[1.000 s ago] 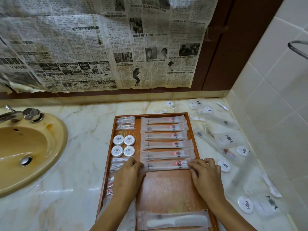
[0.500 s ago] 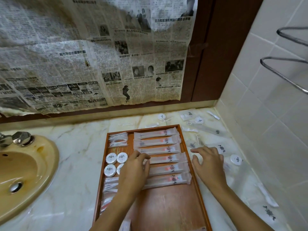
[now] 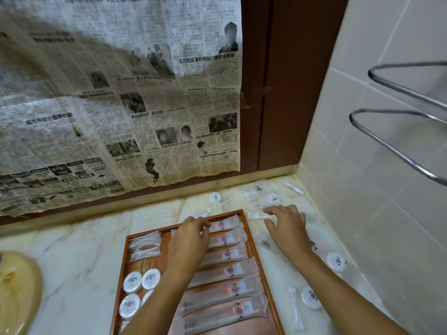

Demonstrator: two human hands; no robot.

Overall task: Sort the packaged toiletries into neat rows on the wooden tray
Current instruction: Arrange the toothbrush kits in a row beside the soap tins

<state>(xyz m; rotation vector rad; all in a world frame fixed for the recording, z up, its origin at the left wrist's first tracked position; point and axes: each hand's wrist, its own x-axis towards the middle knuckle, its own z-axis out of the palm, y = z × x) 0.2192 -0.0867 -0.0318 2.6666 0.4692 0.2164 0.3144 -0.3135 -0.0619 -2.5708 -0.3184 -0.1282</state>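
A wooden tray lies on the marble counter. Several long frosted toothbrush packets lie in a column on its right half. Small clear packets and round white soaps sit on its left half. My left hand rests over the top packets, fingers bent down onto the farthest one. My right hand hovers over the counter just right of the tray, fingers spread above loose packets and a white floss pick. More round soaps and packets lie scattered to the right.
A yellow sink sits at the left. Newspaper covers the wall behind the counter. A tiled wall with a metal towel rack closes the right side. Cotton swabs lie near my right forearm.
Both hands moved away from me, from the nearest toothbrush packet to the far end of the tray. The right hand left the tray for the counter. The view tilted upward.
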